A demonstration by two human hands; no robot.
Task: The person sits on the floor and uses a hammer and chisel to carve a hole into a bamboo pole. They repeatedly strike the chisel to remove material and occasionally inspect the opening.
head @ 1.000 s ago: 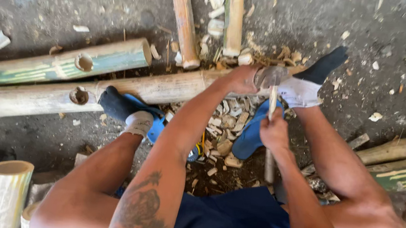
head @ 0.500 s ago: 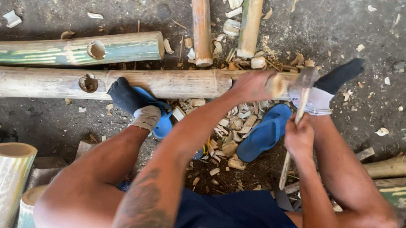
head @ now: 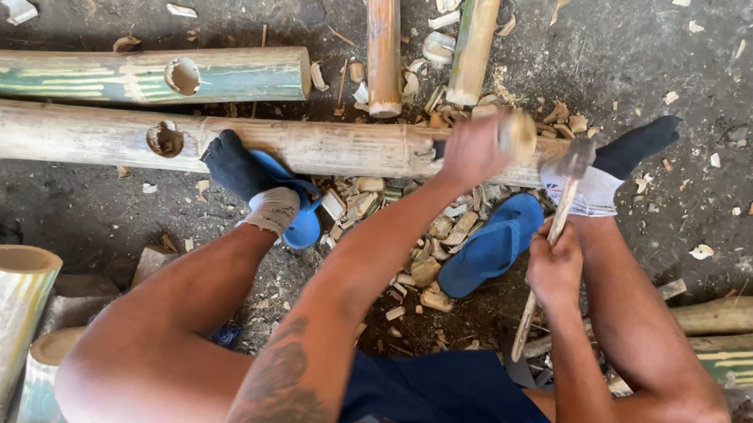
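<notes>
I am looking down at a long bamboo pole [head: 327, 148] lying across the ground, and I am placing everything else against it. My left hand [head: 475, 147] is wrapped tight around a short wooden-handled tool [head: 517, 135], probably a chisel; it is blurred, so I cannot tell where its edge is meeting the pole, only that it is standing on the pole's right end. My right hand [head: 555, 268] is closed in a full fist around the wooden handle of a hammer [head: 554, 223], whose metal head is hovering just beside the tool, on the near side of the pole.

My left foot, in a dark and white sock [head: 253, 185], is pressing against the pole's near side, close to a round hole cut in it, and my right foot in a matching sock [head: 619, 167] is lying across the pole's right end. I judge that the feet are bracing the pole so that it is not rolling under blows. Two blue sandals [head: 490, 244] are lying off my feet just in front of the pole, among pale chips [head: 426, 273] that are piling up there. Behind the pole a green-striped bamboo section [head: 83, 73] with its own hole is lying parallel, and two thinner poles [head: 384, 35] are pointing away from it.
</notes>
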